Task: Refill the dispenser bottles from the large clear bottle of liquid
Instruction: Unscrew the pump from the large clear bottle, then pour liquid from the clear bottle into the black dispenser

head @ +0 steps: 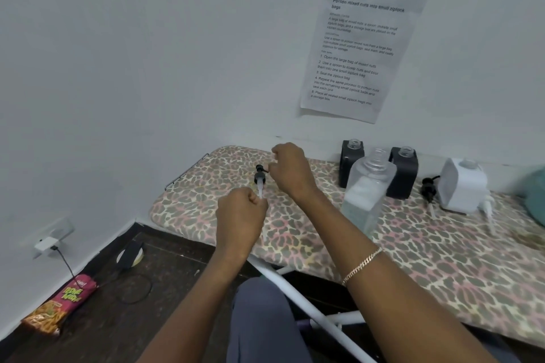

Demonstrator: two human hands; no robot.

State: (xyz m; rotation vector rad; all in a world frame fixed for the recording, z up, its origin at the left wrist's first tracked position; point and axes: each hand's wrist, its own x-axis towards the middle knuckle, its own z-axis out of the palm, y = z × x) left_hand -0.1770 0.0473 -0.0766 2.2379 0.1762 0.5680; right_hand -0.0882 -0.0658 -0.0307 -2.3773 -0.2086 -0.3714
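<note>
Both hands are on one black pump (pixel 259 177), held up over the left end of the ironing board (pixel 206 194). Left hand (pixel 240 212): fingers (pixel 254 200) curled tight round the lower end of its clear dip tube. Right hand (pixel 290 171): pinching the black head, as far as I can tell.

Risks, as I judge them:
- Pulling w/ both hands could yank the tube out of the head or kink it, and any leftover liquid would then drip on the cover.
- The large clear bottle (pixel 368 194) stands uncapped mid-board, roughly a third full, just beside my right forearm. One careless swing back and it tips, esp. on a padded board that prob. wobbles.
- Two black dispenser bottles (pixel 402 174) stand open at the back edge by the wall, right behind the big one, so a toppling bottle could take them along.
- A second pump (pixel 428 188) lies loose between the right black bottle and the white dispenser bottle (pixel 463 186). It could roll off toward the front edge.
</note>
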